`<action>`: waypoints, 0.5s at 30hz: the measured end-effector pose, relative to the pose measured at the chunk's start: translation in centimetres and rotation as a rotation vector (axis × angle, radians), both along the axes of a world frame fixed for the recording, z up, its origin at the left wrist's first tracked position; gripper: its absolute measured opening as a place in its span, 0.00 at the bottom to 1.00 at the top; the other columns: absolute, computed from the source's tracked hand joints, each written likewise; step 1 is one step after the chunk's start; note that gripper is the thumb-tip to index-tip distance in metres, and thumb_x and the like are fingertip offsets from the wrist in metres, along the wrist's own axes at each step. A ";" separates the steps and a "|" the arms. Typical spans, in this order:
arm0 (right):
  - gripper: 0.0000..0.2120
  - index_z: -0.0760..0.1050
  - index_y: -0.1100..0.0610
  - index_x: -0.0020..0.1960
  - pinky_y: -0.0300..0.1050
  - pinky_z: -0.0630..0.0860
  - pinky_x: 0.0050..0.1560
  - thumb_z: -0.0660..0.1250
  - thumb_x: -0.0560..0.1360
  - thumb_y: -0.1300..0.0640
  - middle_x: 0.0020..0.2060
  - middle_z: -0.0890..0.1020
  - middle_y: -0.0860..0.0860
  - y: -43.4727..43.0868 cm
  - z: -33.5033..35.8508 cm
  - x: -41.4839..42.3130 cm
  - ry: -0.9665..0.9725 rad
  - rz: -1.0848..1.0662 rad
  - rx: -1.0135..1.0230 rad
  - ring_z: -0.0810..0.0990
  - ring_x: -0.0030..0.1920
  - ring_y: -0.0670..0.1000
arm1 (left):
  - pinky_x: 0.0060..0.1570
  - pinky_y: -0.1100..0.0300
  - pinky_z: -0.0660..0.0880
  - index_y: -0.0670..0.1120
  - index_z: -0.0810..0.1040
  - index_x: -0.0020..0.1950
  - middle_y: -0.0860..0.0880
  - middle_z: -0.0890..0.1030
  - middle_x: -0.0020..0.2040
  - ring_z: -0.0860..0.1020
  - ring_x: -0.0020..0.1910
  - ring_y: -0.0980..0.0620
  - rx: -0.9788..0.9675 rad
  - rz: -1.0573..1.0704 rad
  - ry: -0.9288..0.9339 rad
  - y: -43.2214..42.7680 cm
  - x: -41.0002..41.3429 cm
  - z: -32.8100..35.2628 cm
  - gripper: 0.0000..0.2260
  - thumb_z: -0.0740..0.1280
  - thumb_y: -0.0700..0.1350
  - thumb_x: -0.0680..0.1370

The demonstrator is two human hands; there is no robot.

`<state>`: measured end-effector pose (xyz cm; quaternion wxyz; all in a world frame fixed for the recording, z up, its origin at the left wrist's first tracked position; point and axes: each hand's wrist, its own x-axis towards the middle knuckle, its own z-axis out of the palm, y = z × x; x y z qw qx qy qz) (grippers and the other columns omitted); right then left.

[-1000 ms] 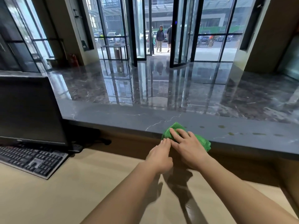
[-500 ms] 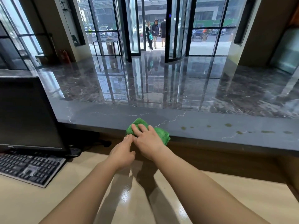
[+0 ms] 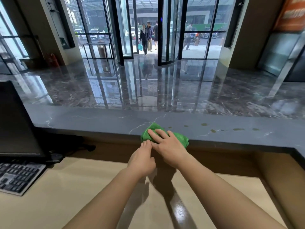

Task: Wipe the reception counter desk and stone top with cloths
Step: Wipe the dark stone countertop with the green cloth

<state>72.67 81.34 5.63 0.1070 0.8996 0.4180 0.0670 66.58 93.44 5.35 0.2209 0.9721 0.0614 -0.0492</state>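
- Hands side by side at the near edge of the stone top (image 3: 99,119), almost touching each other; neither one grips anything.
- Left hand (image 3: 142,160): fingers reach forward, tips at the near-left corner of the green cloth (image 3: 179,138). Cannot tell whether they press or only touch.
- Right hand (image 3: 168,147): laid flat on the cloth, fingers straight and spread, pressing it to the stone.
- Cloth: folded, on the stone top's front strip, mostly under the right hand, its right end showing past the hand.
- Step, as I read it: wiping the stone top.
- Right of the cloth: a row of yellowish spots (image 3: 212,130) on the stone, near it, not yet covered. The next move likely calls for sliding the cloth rightward over them under firm pressure.
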 end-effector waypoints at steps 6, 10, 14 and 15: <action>0.30 0.61 0.50 0.77 0.58 0.57 0.71 0.63 0.76 0.61 0.79 0.48 0.51 -9.8 0.1 -0.5 -0.001 -0.075 0.059 0.51 0.78 0.58 | 0.70 0.55 0.61 0.41 0.53 0.78 0.42 0.60 0.77 0.61 0.75 0.46 0.001 -0.099 -0.014 -9.2 0.7 0.4 0.28 0.60 0.43 0.80; 0.31 0.58 0.49 0.78 0.58 0.55 0.72 0.61 0.77 0.62 0.79 0.45 0.50 -16.1 0.3 -0.8 0.014 -0.163 0.014 0.49 0.78 0.57 | 0.72 0.54 0.61 0.40 0.52 0.78 0.42 0.58 0.78 0.59 0.76 0.46 -0.006 -0.172 -0.004 -15.1 1.4 0.2 0.29 0.59 0.43 0.80; 0.33 0.64 0.47 0.76 0.58 0.61 0.70 0.68 0.73 0.62 0.79 0.52 0.49 -20.2 0.4 -0.8 -0.017 -0.210 0.031 0.55 0.77 0.57 | 0.72 0.54 0.59 0.41 0.50 0.78 0.42 0.57 0.78 0.59 0.76 0.46 -0.001 -0.219 -0.008 -19.2 1.6 0.5 0.29 0.59 0.43 0.80; 0.34 0.65 0.47 0.75 0.58 0.61 0.70 0.69 0.72 0.62 0.78 0.52 0.49 -20.8 0.3 -0.7 -0.017 -0.224 0.021 0.56 0.77 0.57 | 0.73 0.54 0.58 0.40 0.50 0.78 0.43 0.57 0.78 0.58 0.76 0.46 0.006 -0.228 -0.012 -19.8 1.6 0.6 0.29 0.58 0.42 0.81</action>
